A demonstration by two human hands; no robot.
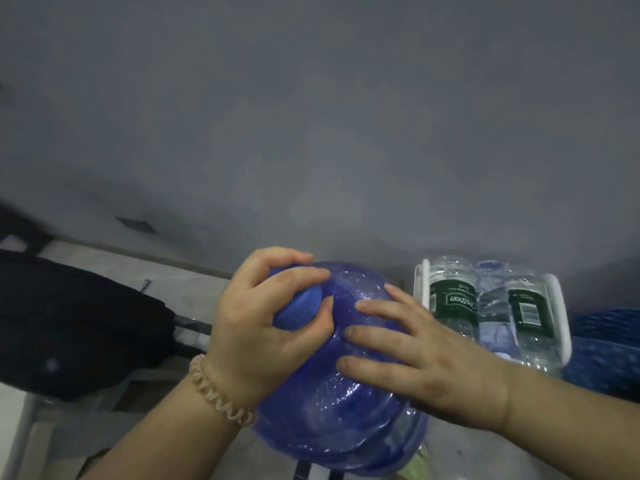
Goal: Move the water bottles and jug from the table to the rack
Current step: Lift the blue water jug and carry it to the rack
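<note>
Front and centre, the jug (332, 393): a big translucent blue container, ribbed around its body, beaded and glinting with highlights, and tipped so its neck points up and to the left. On that neck sits a solid blue cap (299, 313), rounded and matte against the shiny shoulder. The left hand (263, 327) is wrapped right around that cap, fingers curled over the top and thumb pressing in from below, a firm clamp on it, with a pale coiled band (218, 393) circling the wrist. The right hand (419, 358) lies flat on the jug's shoulder, fingers spread and stretched toward the neck, palm pressed to the plastic rather than closed around anything. So the jug sits between the two hands, low in the middle of the view, its base running out of the bottom edge; what bears it from beneath cannot be told. Just to the right, beyond the right hand's fingers, stands a white rack (559, 306) with clear water bottles (457, 303) lying in it side by side, dark green labels facing up, close to the jug's shoulder but apart from it. At the far right edge, another blurred blue shape (606, 355). Off to the left, a dark bag (76, 327), well apart from the jug. Behind everything, a plain grey wall (311, 116).
</note>
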